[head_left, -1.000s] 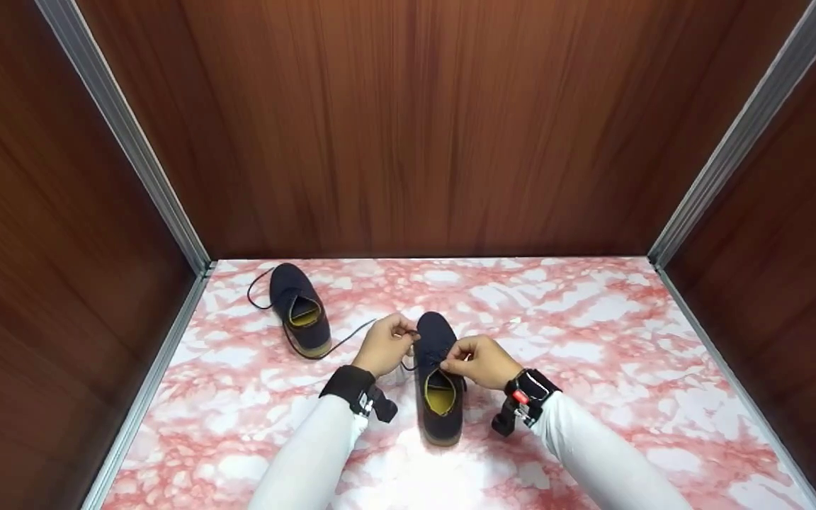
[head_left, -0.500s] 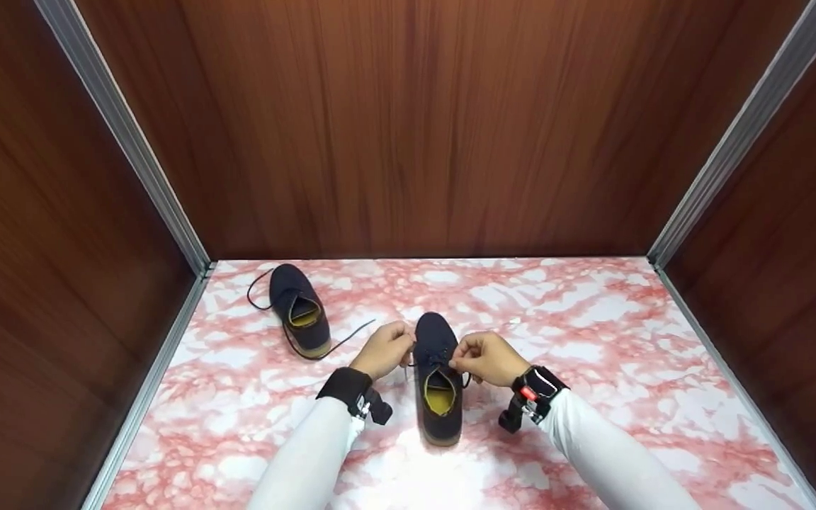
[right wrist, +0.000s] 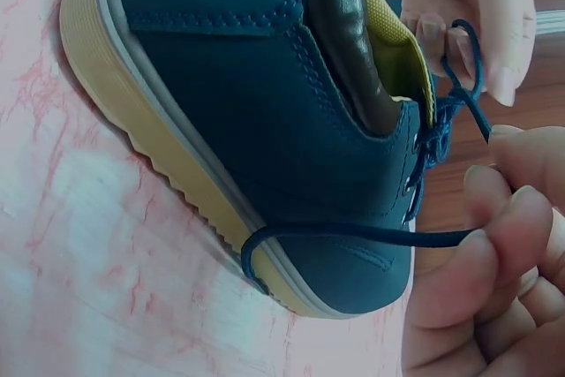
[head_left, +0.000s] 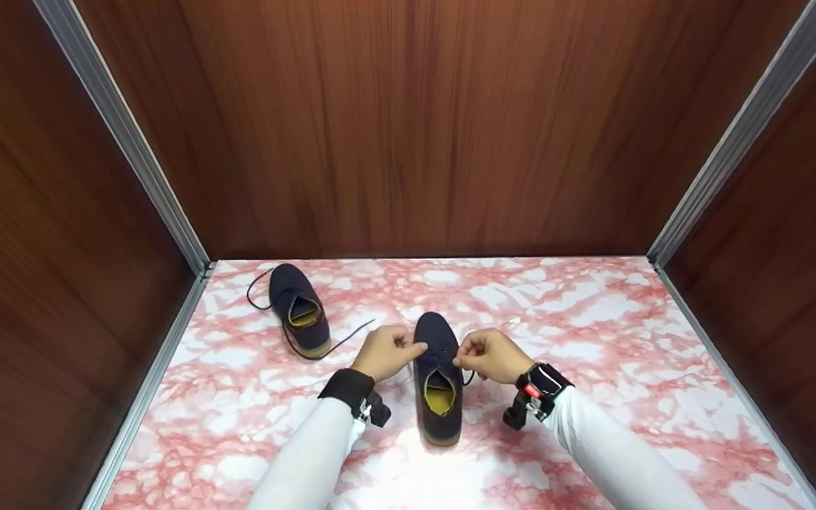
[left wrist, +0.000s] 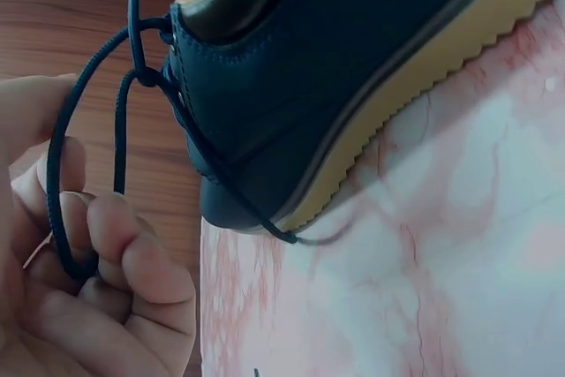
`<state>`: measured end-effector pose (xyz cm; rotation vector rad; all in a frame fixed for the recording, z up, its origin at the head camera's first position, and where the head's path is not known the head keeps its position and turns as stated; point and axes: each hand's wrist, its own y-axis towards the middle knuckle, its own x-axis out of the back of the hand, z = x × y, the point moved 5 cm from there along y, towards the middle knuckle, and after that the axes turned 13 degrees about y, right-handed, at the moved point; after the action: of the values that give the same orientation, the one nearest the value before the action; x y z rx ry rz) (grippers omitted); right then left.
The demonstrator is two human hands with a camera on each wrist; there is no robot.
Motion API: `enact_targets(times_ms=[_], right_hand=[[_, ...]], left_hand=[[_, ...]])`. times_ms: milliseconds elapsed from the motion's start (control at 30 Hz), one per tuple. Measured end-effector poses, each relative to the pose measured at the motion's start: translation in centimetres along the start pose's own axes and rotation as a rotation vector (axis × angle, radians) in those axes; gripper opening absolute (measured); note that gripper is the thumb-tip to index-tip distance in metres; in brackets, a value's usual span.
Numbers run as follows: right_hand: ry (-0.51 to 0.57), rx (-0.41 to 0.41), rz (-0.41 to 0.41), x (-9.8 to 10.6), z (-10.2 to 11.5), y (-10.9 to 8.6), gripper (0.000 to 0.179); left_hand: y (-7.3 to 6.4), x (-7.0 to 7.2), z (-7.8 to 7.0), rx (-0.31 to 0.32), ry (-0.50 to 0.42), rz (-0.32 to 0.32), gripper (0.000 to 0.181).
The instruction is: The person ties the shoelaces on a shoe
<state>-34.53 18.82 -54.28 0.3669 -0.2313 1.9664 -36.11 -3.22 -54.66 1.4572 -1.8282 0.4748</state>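
Note:
A dark navy shoe point(head_left: 436, 329) with a yellow lining stands on the tabletop between my hands, toe pointing away. At its left side my left hand point(head_left: 382, 352) has its fingers curled round a loop of shoelace point(left wrist: 56, 161), which rises from a crossing at the eyelets in the left wrist view. My right hand point(head_left: 491, 356), on the right side, pinches the lace between thumb and fingertips. From that pinch, a length of lace point(right wrist: 380, 234) trails across the shoe's side in the right wrist view. A small bunched knot point(right wrist: 433, 143) sits over the eyelets.
A matching shoe point(head_left: 292, 287) stands at the back left, its loose lace point(head_left: 351, 336) trailing toward my left hand. Brown wood-grain panels point(head_left: 408, 142) with metal corner strips point(head_left: 734, 127) enclose the pink-and-white marbled tabletop point(head_left: 557, 304) at the back and sides.
My right hand has shifted slightly right, from over the laces to the shoe's right edge. My left hand dipped beside the shoe, then its thumb came back over the laces. Both shoes stay put.

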Motion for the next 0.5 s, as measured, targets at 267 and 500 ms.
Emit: enact_targets(times_ms=[267, 500], right_hand=[[-0.015, 0.002, -0.013, 0.5, -0.1, -0.1, 0.015], [-0.045, 0.012, -0.015, 0.6, -0.3, 0.0, 0.015]], left_hand=[[0.1, -0.5, -0.2, -0.003, 0.088, 0.018, 0.018], [0.2, -1.4, -0.6, -0.03, 0.106, 0.073, 0.016]])
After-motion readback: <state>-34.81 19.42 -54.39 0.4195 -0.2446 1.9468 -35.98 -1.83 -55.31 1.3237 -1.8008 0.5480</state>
